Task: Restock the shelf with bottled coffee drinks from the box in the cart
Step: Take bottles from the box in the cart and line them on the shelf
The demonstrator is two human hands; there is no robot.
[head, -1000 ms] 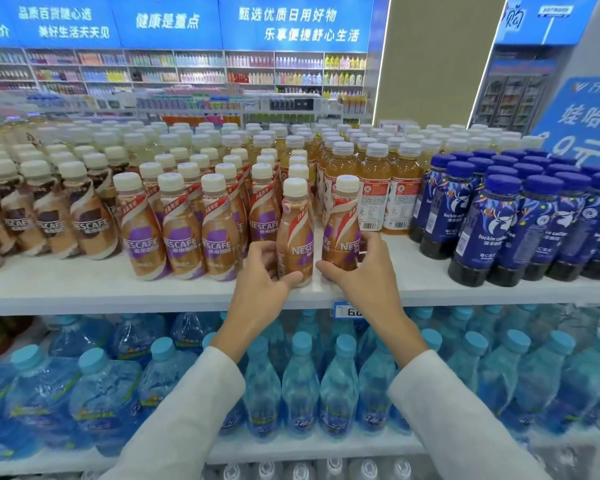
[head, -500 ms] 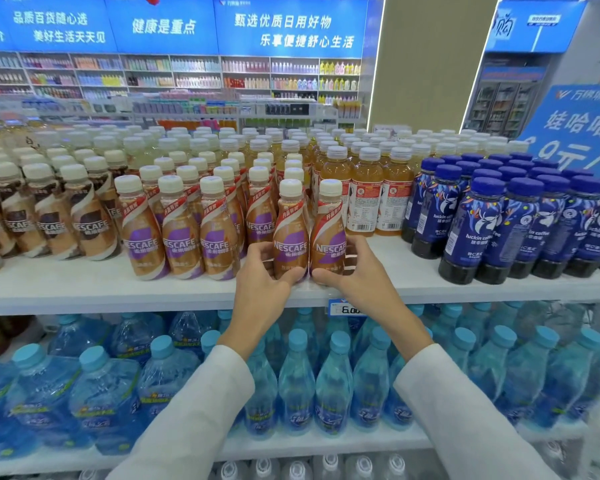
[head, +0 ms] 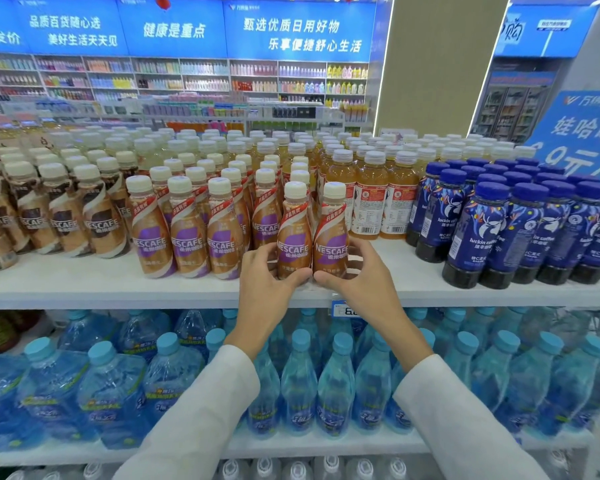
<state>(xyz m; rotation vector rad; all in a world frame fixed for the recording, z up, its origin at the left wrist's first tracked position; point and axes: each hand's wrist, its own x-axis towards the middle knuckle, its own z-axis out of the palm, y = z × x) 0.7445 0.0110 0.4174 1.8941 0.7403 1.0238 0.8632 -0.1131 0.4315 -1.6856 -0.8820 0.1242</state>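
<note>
Two brown-and-purple Nescafe coffee bottles stand upright side by side at the front of the white top shelf (head: 84, 289). My left hand (head: 267, 285) grips the base of the left bottle (head: 293, 233). The right bottle (head: 331, 233) is held low down by my right hand (head: 361, 275), whose fingers curl round its base. A row of matching Nescafe bottles (head: 187, 233) stands just to their left. The box and the cart are out of view.
Darker Nescafe bottles (head: 63, 220) fill the shelf's left end. Orange tea bottles (head: 371, 199) stand behind right, dark blue luckin coffee bottles (head: 492, 233) at far right. Blue water bottles (head: 298, 386) pack the lower shelf. A price tag (head: 343, 308) hangs on the shelf edge.
Both hands have slid the two bottles together until they touch, their labels now facing front. My view has shifted slightly right and closer.
</note>
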